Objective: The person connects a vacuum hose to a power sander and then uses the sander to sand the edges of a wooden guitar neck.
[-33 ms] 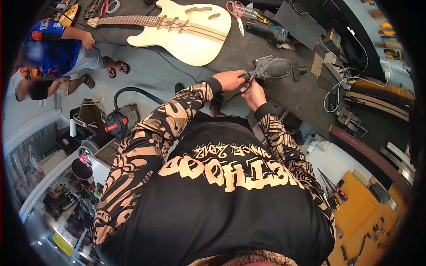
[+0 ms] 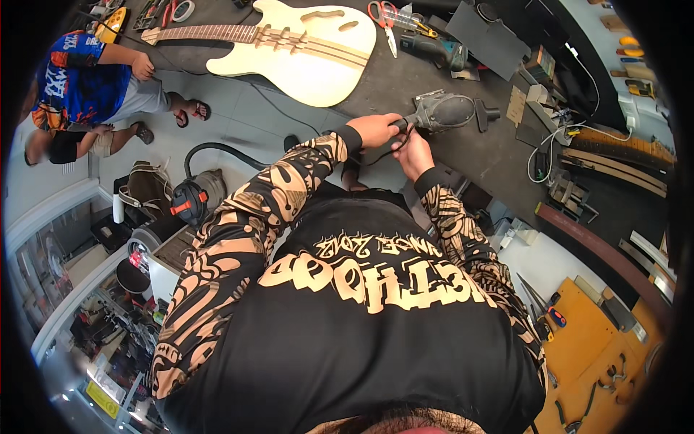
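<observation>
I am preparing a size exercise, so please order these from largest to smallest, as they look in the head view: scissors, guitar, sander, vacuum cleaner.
1. Guitar, clearly largest
2. Sander and vacuum cleaner: too alike to rank; the vacuum cleaner seems farther away
3. Scissors, smallest

Red-handled scissors (image 2: 391, 39) near a power tool (image 2: 432, 50), 2 bystanders (image 2: 85, 90), green-handled pliers (image 2: 591, 399) on an orange panel (image 2: 578, 336).

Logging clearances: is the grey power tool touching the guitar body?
Apart: the head view plainly shows dark bench top between the grey power tool and the guitar body.
</observation>
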A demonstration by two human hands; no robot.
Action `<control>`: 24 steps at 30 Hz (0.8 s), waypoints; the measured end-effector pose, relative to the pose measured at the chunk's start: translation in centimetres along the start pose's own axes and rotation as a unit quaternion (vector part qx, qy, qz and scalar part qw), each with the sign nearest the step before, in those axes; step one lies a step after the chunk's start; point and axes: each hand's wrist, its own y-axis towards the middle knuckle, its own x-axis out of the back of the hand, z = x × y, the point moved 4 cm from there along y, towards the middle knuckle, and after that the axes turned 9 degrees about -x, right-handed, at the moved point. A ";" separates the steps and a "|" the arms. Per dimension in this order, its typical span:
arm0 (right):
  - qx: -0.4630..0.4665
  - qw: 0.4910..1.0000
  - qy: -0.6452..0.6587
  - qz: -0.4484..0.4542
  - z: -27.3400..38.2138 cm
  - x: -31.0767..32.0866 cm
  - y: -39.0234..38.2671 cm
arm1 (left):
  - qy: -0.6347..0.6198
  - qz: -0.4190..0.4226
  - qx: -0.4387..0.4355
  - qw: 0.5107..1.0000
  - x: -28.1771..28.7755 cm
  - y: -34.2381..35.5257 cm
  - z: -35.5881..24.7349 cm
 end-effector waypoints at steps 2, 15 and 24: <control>-0.003 1.000 0.001 -0.004 -0.1 0.3 0.0 | 0.002 0.009 0.017 1.000 0.0 0.2 -0.1; 0.013 1.000 -0.021 -0.012 0.5 0.1 -1.5 | -0.064 -0.010 -0.024 0.998 -0.4 -0.3 1.2; -0.102 0.960 -0.261 0.016 -4.7 -5.2 -6.3 | -0.065 -0.122 0.122 0.983 1.0 -10.1 3.5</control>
